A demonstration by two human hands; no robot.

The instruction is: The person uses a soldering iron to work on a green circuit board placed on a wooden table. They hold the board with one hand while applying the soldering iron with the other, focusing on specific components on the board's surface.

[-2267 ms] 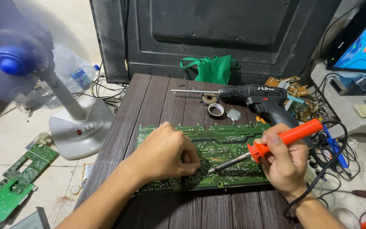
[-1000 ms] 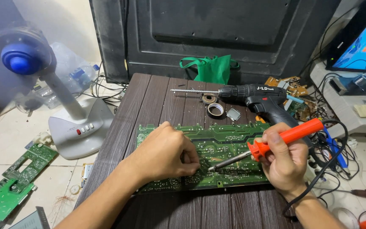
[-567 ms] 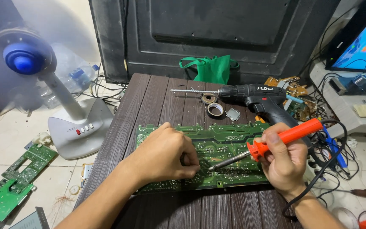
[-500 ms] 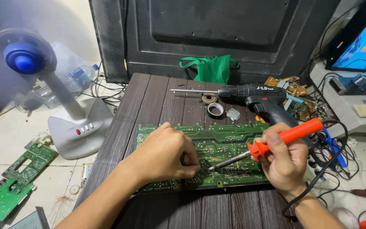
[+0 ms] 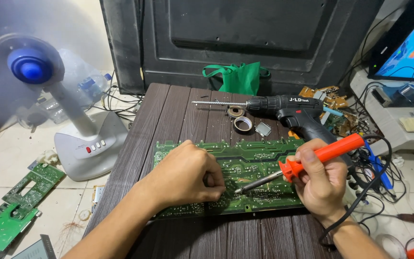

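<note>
Bare dark table (image 5: 178,112) beyond the circuit board (image 5: 257,165), save cordless drill (image 5: 283,108) and tape rolls (image 5: 242,123) far right.

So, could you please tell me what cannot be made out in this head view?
- Whether the left hand pinches anything: its curled fingers hide it.
- The part of the green circuit board under that hand.
- Whether the soldering iron tip touches the board: too small to tell.
- The fan blades: blurred.
- The screen: cut off by the right edge.

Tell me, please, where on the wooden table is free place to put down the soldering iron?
Bare wood lies on the table between its far left edge and the drill, and along the near edge below the circuit board. The far right by the tape rolls is crowded.
</note>
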